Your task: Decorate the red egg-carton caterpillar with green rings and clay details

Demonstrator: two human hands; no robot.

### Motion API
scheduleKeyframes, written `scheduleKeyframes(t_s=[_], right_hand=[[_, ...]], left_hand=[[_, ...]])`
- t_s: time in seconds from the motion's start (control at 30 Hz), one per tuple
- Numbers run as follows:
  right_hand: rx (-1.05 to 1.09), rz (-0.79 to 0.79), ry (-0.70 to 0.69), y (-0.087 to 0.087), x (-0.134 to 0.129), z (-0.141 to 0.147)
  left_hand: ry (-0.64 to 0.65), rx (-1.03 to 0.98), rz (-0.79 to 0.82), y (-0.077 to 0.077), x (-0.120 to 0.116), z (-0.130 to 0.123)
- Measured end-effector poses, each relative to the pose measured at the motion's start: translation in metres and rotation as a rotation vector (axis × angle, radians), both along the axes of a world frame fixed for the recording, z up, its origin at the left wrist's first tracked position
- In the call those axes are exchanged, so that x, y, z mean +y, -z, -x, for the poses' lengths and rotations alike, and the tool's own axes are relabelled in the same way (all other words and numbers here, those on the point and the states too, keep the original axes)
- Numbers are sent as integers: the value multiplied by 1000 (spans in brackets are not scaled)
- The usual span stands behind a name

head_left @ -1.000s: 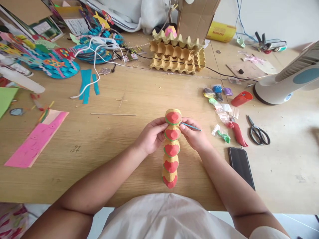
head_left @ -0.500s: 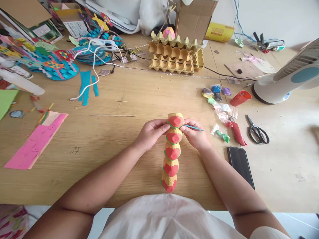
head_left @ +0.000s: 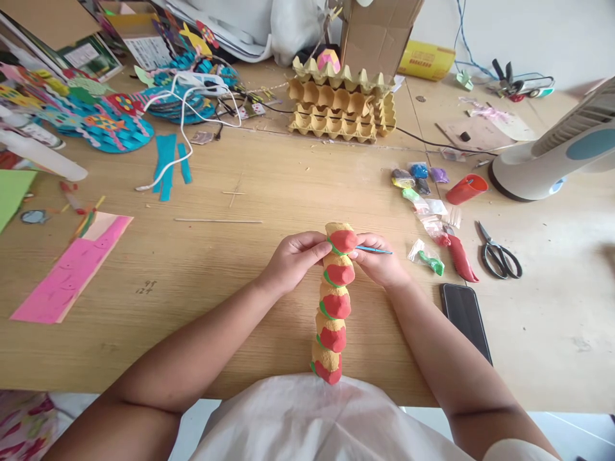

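Five red bumps up, the egg-carton strip (head_left: 337, 306) is held near the front edge of the counter (head_left: 269, 166), far end pinched between left hand (head_left: 294, 261) and right hand (head_left: 379, 264), blue stick (head_left: 377, 250) gripped in the latter: light, probably crushable card, best taken by its sides.

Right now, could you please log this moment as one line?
left hand: holds painted strip | right hand: holds blue stick beside strip | table: phone, scissors, red cup

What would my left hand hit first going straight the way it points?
The painted strip of cups that it holds; beyond that, probably your right hand, though depth is unclear.
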State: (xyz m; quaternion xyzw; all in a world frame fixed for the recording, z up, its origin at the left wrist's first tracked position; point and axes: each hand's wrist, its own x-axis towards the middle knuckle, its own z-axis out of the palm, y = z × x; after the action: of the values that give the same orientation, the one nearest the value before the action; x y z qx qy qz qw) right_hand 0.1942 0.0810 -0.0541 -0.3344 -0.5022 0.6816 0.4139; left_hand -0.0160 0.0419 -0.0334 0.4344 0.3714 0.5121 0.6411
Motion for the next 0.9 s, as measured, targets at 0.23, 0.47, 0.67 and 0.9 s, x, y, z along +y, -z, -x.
scheduleKeyframes(t_s=[0.23, 0.47, 0.67, 0.9], right_hand=[[-11, -10, 20, -2, -1, 0], [-21, -25, 30, 0, 0, -1], [-31, -27, 52, 0, -2, 2], [-54, -58, 120, 3, 0, 3]], left_hand=[[30, -119, 73, 0, 0, -2], [38, -235, 144, 0, 1, -3], [-18, -241, 145, -1, 0, -5], [24, -266, 147, -1, 1, -5]])
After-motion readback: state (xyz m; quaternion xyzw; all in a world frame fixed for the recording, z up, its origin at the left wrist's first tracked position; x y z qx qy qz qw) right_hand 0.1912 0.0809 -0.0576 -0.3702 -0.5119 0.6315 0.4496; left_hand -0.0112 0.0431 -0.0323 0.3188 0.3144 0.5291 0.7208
